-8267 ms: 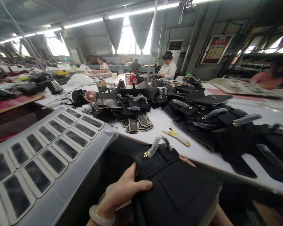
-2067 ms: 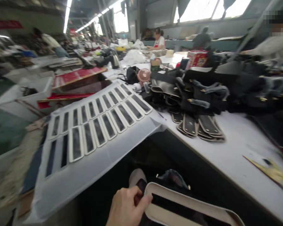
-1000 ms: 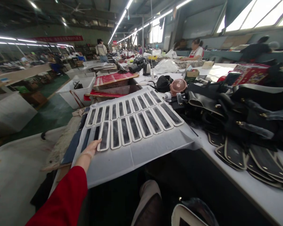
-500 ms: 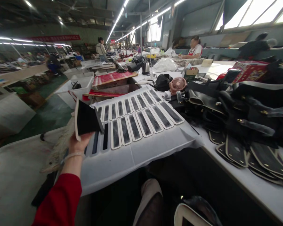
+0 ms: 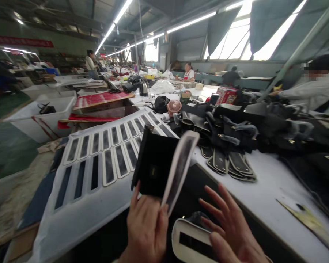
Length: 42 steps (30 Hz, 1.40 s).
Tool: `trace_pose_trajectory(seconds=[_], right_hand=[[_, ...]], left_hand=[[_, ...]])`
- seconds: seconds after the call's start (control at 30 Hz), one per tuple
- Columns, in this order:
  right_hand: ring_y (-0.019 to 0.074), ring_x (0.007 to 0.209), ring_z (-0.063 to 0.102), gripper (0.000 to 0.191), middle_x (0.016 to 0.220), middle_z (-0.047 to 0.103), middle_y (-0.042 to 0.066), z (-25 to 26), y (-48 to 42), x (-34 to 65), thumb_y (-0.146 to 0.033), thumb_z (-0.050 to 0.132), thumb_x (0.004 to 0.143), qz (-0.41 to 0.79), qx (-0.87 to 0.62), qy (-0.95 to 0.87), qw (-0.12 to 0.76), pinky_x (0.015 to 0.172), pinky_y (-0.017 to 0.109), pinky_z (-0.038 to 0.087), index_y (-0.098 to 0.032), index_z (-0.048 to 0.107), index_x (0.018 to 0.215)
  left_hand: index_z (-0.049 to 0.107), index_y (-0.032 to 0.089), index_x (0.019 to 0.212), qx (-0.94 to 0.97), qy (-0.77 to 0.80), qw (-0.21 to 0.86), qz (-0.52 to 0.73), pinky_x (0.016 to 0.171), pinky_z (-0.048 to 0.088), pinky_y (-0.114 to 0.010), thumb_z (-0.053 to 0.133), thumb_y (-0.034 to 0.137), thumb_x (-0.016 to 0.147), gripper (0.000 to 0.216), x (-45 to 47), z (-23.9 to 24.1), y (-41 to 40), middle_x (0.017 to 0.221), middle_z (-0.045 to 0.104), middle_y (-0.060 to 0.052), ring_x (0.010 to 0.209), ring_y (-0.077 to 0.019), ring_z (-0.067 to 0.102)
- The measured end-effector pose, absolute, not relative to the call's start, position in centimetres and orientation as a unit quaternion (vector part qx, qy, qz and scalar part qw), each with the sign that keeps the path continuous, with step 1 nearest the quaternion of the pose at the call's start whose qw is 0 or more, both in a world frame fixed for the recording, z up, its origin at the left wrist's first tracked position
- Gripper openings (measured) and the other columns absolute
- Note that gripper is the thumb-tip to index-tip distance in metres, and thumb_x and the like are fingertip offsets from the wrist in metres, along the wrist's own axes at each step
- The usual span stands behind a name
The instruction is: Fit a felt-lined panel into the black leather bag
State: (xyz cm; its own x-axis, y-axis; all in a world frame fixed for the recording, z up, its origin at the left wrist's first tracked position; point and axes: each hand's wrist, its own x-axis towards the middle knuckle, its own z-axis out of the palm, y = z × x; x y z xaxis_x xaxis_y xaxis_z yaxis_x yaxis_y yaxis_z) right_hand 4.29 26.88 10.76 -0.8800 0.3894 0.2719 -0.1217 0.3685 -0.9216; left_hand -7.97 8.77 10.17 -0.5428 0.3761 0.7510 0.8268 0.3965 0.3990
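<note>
At the far left a white sheet (image 5: 79,215) droops over the bench edge, carrying rows of cream-edged black leather panels (image 5: 109,166). Just right of it, the person's left hand (image 5: 147,228) is clamped around two such pieces: a black panel (image 5: 156,166) standing upright and a cream-edged strip (image 5: 179,170) tilting off to its right, both raised above the lap. Beside them the right hand (image 5: 231,228) hovers with fingers spread, gripping nothing, just over a cream-rimmed bag piece (image 5: 193,243) in the lap. Farther right, the white table (image 5: 265,190) holds a heap of black handbags (image 5: 235,126).
</note>
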Motion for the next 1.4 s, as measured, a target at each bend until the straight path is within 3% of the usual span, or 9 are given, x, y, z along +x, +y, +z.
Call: trace_pose_trajectory(seconds=[0.07, 0.17, 0.33, 0.47, 0.63, 0.73, 0.83, 0.97, 1.4], right_hand=[[0.0362, 0.122, 0.056, 0.077, 0.150, 0.040, 0.018, 11.7, 25.6, 3.7, -0.048, 0.057, 0.093, 0.588, -0.064, -0.772, 0.232, 0.086, 0.050, 0.060, -0.033, 0.012, 0.154], [0.0306, 0.112, 0.062, 0.074, 0.131, 0.057, 0.013, 12.8, 25.4, 3.8, -0.044, 0.064, 0.088, 0.531, -0.146, -0.787, 0.278, 0.082, 0.043, 0.060, -0.032, 0.025, 0.150], [0.0287, 0.102, 0.058, 0.076, 0.121, 0.057, 0.008, 15.3, 29.2, 6.3, -0.044, 0.073, 0.076, 0.391, -0.221, -0.822, 0.351, 0.082, 0.042, 0.053, -0.033, 0.039, 0.144], [0.0278, 0.101, 0.057, 0.078, 0.121, 0.051, 0.008, 15.4, 31.7, 8.6, -0.042, 0.074, 0.078, 0.376, -0.190, -0.841, 0.339, 0.084, 0.044, 0.052, -0.034, 0.036, 0.146], [0.0293, 0.117, 0.048, 0.076, 0.134, 0.042, 0.009, 13.3, 31.7, 9.4, -0.033, 0.076, 0.079, 0.357, -0.123, -0.860, 0.344, 0.098, 0.044, 0.047, -0.031, 0.038, 0.144], [0.0302, 0.124, 0.043, 0.076, 0.135, 0.039, 0.010, 12.0, 31.6, 9.4, -0.033, 0.076, 0.080, 0.335, -0.077, -0.872, 0.349, 0.100, 0.042, 0.047, -0.029, 0.035, 0.145], [0.0314, 0.125, 0.042, 0.079, 0.134, 0.038, 0.012, 10.8, 31.9, 9.6, -0.036, 0.075, 0.082, 0.297, -0.045, -0.889, 0.345, 0.099, 0.043, 0.048, -0.028, 0.032, 0.148], [0.0312, 0.118, 0.046, 0.080, 0.130, 0.039, 0.012, 9.8, 32.6, 10.0, -0.044, 0.071, 0.084, 0.244, -0.017, -0.907, 0.344, 0.093, 0.042, 0.053, -0.028, 0.028, 0.150], [0.0310, 0.114, 0.052, 0.080, 0.128, 0.041, 0.012, 8.5, 33.2, 10.6, -0.057, 0.067, 0.083, 0.211, -0.072, -0.934, 0.280, 0.087, 0.040, 0.057, -0.028, 0.030, 0.148]], left_hand=[[0.058, 0.024, 0.100, -0.424, -0.764, 0.270, -0.405, 0.117, 0.029, -0.050, 0.050, 0.009, 0.087, 0.021, -4.9, 9.1, 11.3, 0.076, 0.068, -0.001, 0.070, -0.0177, 0.065], [0.062, 0.024, 0.110, -0.499, -0.732, 0.240, -0.396, 0.120, 0.024, -0.052, 0.050, 0.018, 0.092, 0.022, -2.4, 8.6, 13.6, 0.081, 0.072, -0.003, 0.078, -0.0195, 0.069], [0.057, 0.025, 0.125, -0.624, -0.642, 0.161, -0.416, 0.105, 0.048, -0.038, 0.050, 0.034, 0.096, 0.031, -1.9, 8.6, 13.0, 0.095, 0.074, -0.006, 0.090, -0.0196, 0.070], [0.047, 0.028, 0.134, -0.424, -0.734, 0.156, -0.508, 0.092, 0.055, -0.034, 0.067, 0.028, 0.086, 0.052, -3.0, 7.8, 10.8, 0.114, 0.064, -0.008, 0.100, -0.0217, 0.065], [0.021, 0.037, 0.149, -0.277, -0.758, -0.017, -0.590, 0.089, 0.055, -0.036, 0.072, 0.040, 0.079, 0.087, -4.6, 7.8, 10.9, 0.148, 0.043, -0.008, 0.107, -0.0222, 0.060], [0.030, 0.039, 0.143, -0.284, -0.741, -0.094, -0.602, 0.085, 0.054, -0.030, 0.070, 0.033, 0.081, 0.074, -5.5, 8.2, 11.4, 0.123, 0.064, -0.001, 0.091, -0.0158, 0.065], [0.052, 0.031, 0.118, -0.279, -0.750, -0.118, -0.588, 0.073, 0.053, -0.023, 0.069, 0.030, 0.082, 0.039, -6.0, 8.3, 11.6, 0.092, 0.069, 0.004, 0.080, -0.0136, 0.066], [0.057, 0.026, 0.095, -0.295, -0.757, -0.108, -0.573, 0.068, 0.051, -0.021, 0.068, 0.028, 0.082, 0.017, -6.3, 8.3, 11.6, 0.088, 0.070, 0.003, 0.081, -0.0145, 0.067], [0.055, 0.027, 0.093, -0.356, -0.818, -0.161, -0.423, 0.067, 0.048, -0.030, 0.061, 0.025, 0.086, 0.010, -6.2, 8.0, 12.3, 0.079, 0.066, 0.003, 0.069, -0.0176, 0.063]])
